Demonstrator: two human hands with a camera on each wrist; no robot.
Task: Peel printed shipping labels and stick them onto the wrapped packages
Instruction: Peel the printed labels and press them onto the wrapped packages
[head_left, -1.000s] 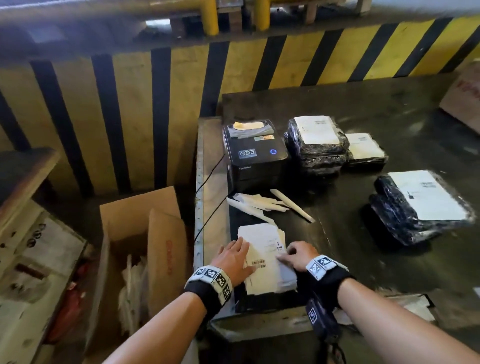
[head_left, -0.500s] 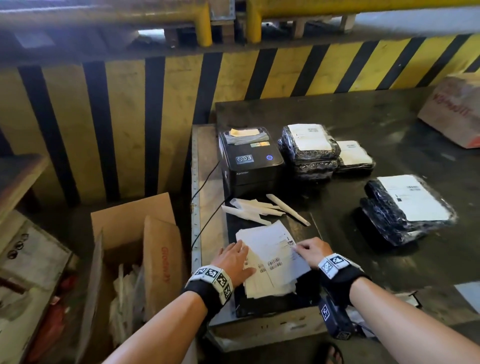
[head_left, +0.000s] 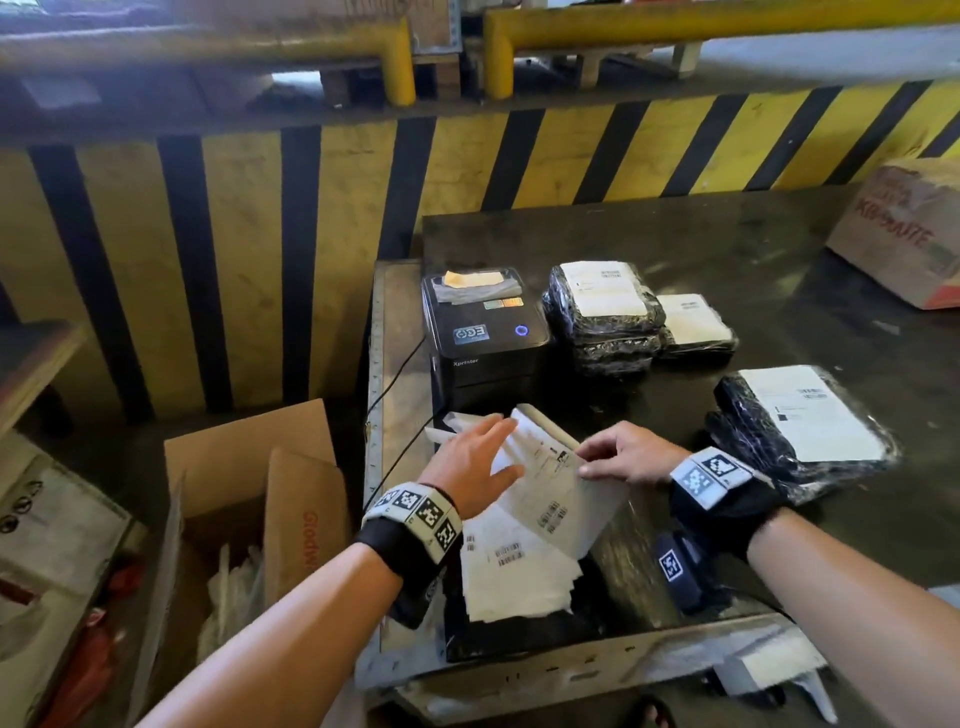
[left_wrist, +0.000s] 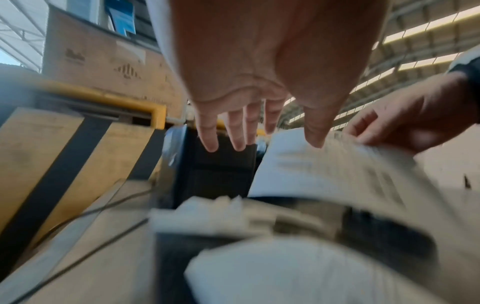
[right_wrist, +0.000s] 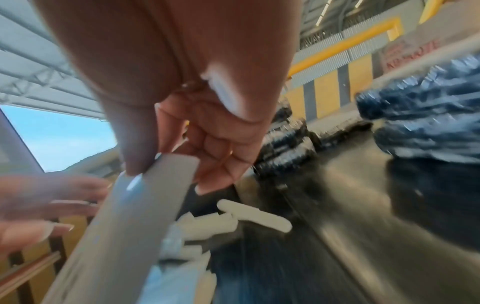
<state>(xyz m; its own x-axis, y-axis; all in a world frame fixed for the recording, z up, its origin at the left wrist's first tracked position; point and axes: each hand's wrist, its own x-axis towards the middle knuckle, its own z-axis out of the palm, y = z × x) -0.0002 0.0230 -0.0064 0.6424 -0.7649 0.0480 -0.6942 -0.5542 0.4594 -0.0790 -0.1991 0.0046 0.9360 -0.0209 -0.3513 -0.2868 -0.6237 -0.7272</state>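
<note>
A stack of printed labels (head_left: 511, 571) lies at the near edge of the dark table (head_left: 675, 244). My right hand (head_left: 618, 457) pinches the top label sheet (head_left: 556, 493) by its right edge and holds it lifted and tilted; the sheet (right_wrist: 135, 216) hangs from thumb and forefinger in the right wrist view. My left hand (head_left: 475, 465) hovers with straight fingers over the sheet's left side; its thumb nears the paper (left_wrist: 337, 164) in the left wrist view. One wrapped black package (head_left: 800, 426) with a label lies to the right. Two more packages (head_left: 605, 312) sit behind.
A black label printer (head_left: 485, 338) stands behind the stack, rolled backing strips (right_wrist: 249, 216) in front of it. An open cardboard box (head_left: 249, 499) with paper scraps sits on the floor left. Another carton (head_left: 904, 234) rests at the far right. A striped yellow-black barrier runs behind.
My right hand has lifted the top label sheet off the stack and raised it toward the printer. My left hand has left the stack and moved up beside the sheet.
</note>
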